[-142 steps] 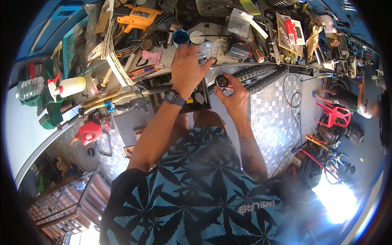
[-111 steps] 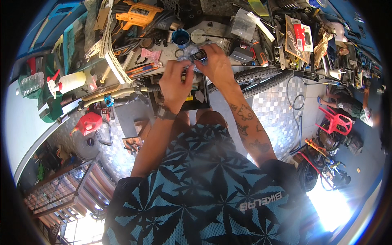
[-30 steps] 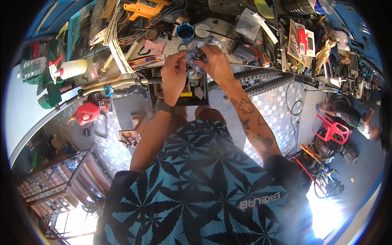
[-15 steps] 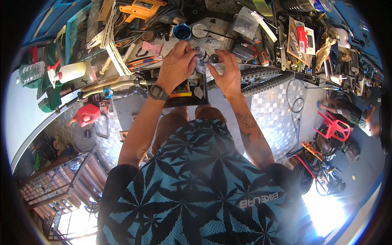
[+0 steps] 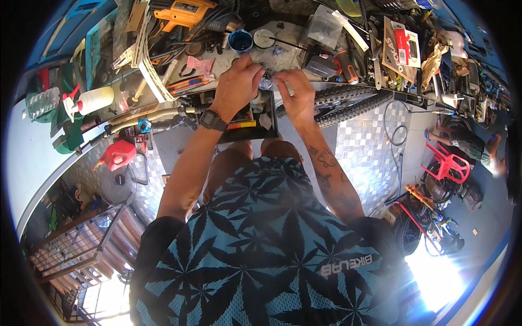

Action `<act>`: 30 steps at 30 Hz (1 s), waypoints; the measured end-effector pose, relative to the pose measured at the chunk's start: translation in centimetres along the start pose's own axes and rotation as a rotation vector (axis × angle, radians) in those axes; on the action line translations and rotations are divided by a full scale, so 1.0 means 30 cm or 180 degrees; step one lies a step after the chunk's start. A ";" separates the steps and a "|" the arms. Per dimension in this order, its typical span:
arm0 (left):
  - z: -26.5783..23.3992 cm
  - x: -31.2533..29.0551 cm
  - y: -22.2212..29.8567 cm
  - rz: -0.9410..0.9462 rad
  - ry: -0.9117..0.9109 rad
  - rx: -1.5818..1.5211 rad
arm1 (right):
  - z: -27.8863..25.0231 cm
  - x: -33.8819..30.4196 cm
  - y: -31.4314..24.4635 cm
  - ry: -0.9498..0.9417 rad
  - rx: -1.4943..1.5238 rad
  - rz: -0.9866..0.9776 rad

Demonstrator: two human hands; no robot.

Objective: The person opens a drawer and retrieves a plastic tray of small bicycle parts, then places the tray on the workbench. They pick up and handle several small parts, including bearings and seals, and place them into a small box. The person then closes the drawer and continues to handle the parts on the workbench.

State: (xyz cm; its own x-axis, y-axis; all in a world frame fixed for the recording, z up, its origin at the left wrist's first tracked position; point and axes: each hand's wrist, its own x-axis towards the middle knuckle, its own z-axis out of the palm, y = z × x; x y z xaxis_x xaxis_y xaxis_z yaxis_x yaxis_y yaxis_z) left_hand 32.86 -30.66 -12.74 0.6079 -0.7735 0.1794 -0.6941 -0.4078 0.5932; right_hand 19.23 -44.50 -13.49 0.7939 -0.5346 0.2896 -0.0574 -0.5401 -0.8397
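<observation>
At the bench's near edge, my left hand (image 5: 237, 89) has its fingers closed on a crinkled clear plastic bag (image 5: 266, 83). Something dark shows in or behind the plastic, too small to make out. Just right of the bag, my right hand (image 5: 297, 95) is pinched, thumb and fingertips together; what lies between them is hidden. Beyond the hands stand a blue cup (image 5: 240, 41) with dark contents and a round pale container (image 5: 264, 38) with a thin black stick lying across its right side.
Below my hands an open drawer (image 5: 247, 133) juts out. Bicycle tyres (image 5: 353, 106) hang under the bench edge at right. An orange power tool (image 5: 182, 15), a spray bottle (image 5: 97, 99) and piled tools crowd the bench. Another person (image 5: 473, 144) is at far right near a red chair (image 5: 448, 165).
My right hand has drawn its spread fingers into a pinch and turned, and the dark round piece near its fingertips no longer shows. My left hand stays at the bag.
</observation>
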 end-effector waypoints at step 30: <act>0.029 -0.031 -0.012 -0.0673 0.0232 -0.1472 | 0.022 0.117 -0.003 -0.0757 -0.0125 0.0132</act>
State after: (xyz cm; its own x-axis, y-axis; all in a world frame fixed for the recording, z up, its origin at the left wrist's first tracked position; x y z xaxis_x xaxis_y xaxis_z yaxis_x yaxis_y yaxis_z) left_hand 32.21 -30.20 -13.79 0.7532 -0.6547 0.0626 -0.3200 -0.2816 0.9046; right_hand 22.41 -45.90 -12.70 0.9103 -0.3913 0.1350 -0.1127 -0.5481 -0.8288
